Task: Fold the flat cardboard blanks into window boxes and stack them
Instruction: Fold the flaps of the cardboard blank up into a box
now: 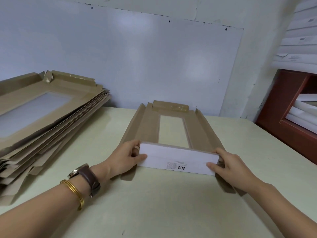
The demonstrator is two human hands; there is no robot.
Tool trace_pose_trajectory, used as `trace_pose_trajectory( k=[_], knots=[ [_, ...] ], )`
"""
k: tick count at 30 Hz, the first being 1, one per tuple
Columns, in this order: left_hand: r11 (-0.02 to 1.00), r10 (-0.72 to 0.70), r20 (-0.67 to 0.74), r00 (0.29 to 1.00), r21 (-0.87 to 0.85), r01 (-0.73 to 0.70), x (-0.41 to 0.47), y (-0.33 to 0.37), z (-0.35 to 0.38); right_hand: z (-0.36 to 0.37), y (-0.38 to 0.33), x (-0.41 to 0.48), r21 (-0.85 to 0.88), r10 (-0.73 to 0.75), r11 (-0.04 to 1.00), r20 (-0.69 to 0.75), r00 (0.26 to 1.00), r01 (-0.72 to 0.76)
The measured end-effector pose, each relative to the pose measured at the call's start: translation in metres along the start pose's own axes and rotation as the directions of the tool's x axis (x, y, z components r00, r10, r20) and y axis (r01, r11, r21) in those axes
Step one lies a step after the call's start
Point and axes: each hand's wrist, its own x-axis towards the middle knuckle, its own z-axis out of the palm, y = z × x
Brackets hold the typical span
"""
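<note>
A brown cardboard blank (149, 126) with a clear window lies on the pale table (163, 203) in front of me, its long side flaps slightly raised. Its near end flap (178, 159), white on the outside with an SGS print, is folded up toward me. My left hand (126, 156) pinches the flap's left end, thumb on the white face. My right hand (229, 166) pinches the right end the same way. A tall pile of flat window blanks (42, 117) lies to the left on the table.
A whiteboard (137, 57) leans against the wall behind the table. At the right stands a red-brown shelf unit (291, 107) holding white boxes, with more white boxes stacked on top (301, 40). A watch and gold bangles are on my left wrist.
</note>
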Motion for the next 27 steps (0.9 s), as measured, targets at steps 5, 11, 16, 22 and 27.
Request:
trace_pose_trajectory(
  k=[5,11,16,22,27],
  knots=[
    [0.999,-0.031,-0.048,0.998,0.005,0.031,0.013,0.003,0.005,0.004,0.001,0.016,0.044,0.079,0.996,0.009,0.997,-0.080],
    [0.993,-0.047,-0.075,0.996,0.104,0.055,0.020,0.009,0.015,0.008,-0.002,0.025,0.054,0.145,0.988,0.055,0.988,-0.148],
    [0.935,0.130,-0.118,0.984,0.345,-0.082,0.012,0.009,0.030,0.019,-0.006,0.021,-0.091,0.097,0.991,0.036,0.995,-0.094],
    [0.679,0.366,0.177,0.914,0.621,-0.392,0.008,0.020,0.056,0.049,-0.037,0.017,-0.347,-0.021,0.938,-0.041,0.999,0.006],
    [0.723,0.245,0.281,0.928,0.585,-0.368,0.015,0.028,0.079,0.085,-0.070,0.021,-0.215,-0.186,0.951,0.173,0.967,0.221]
  ],
)
